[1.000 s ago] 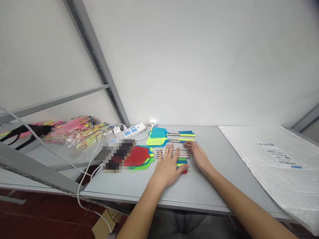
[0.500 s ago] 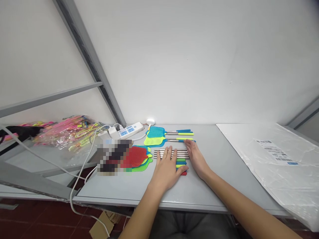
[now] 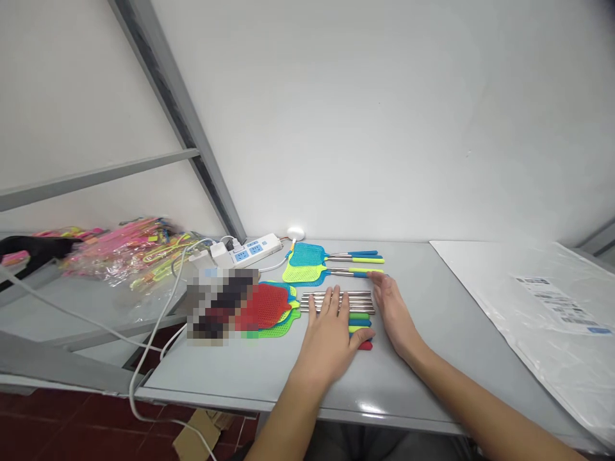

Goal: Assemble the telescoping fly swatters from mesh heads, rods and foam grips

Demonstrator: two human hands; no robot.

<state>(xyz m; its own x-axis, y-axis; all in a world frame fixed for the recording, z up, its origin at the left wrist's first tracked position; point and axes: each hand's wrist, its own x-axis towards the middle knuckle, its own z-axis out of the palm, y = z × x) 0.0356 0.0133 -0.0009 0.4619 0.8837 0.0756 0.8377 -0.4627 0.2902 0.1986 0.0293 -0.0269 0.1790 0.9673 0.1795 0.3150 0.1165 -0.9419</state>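
My left hand lies flat, fingers spread, over a row of metal rods and partly over coloured handles in green, blue, yellow and red. At the right ends of the rods, my right hand stands on its edge with fingers stretched out, holding nothing. Left of the rods is a stack of loose fly swatter heads, red on top with yellow, blue and green beneath. Behind them lie blue and yellow fly swatters with rods and handles attached.
A power strip with plugs and white cables sits at the back left. Bagged colourful items rest beyond the metal frame. A large white plastic package covers the right side of the table. A pixelated patch hides something at left.
My right hand has shifted slightly right, off the rod ends. My left hand stays spread over the rods. The whole view has moved a little.
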